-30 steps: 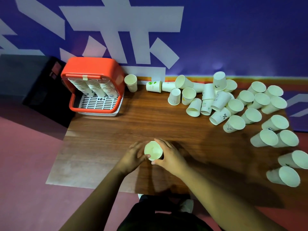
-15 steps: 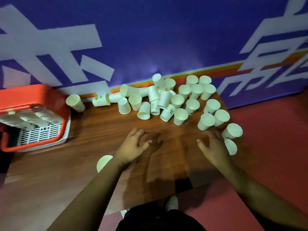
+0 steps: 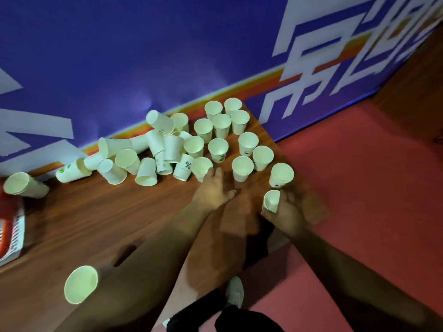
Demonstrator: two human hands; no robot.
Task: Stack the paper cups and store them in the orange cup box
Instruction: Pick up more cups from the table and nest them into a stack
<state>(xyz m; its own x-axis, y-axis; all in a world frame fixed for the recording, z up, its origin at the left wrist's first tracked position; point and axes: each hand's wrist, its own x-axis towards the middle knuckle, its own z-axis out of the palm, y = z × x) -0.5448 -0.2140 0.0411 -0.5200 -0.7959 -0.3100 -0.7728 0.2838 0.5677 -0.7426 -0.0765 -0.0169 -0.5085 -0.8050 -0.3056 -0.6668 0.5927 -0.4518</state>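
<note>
A paper cup (image 3: 271, 200) was gripped by the right hand (image 3: 288, 210) beside the cup cluster (image 3: 218, 148); the left hand (image 3: 212, 191), fingers extended, was found touching it.

Bare forearms (image 3: 143, 271), black trousers (image 3: 242, 319), white shoe (image 3: 235, 292) (partly hidden).

Held both forearms (image 3: 155, 248) stretched from the bottom edge toward mid-frame. Held left hand (image 3: 213, 191) palm down at centre, fingers straight, thumb splayed right. Gripped a cup (image 3: 271, 200) in right hand (image 3: 288, 210), right of centre.
</note>
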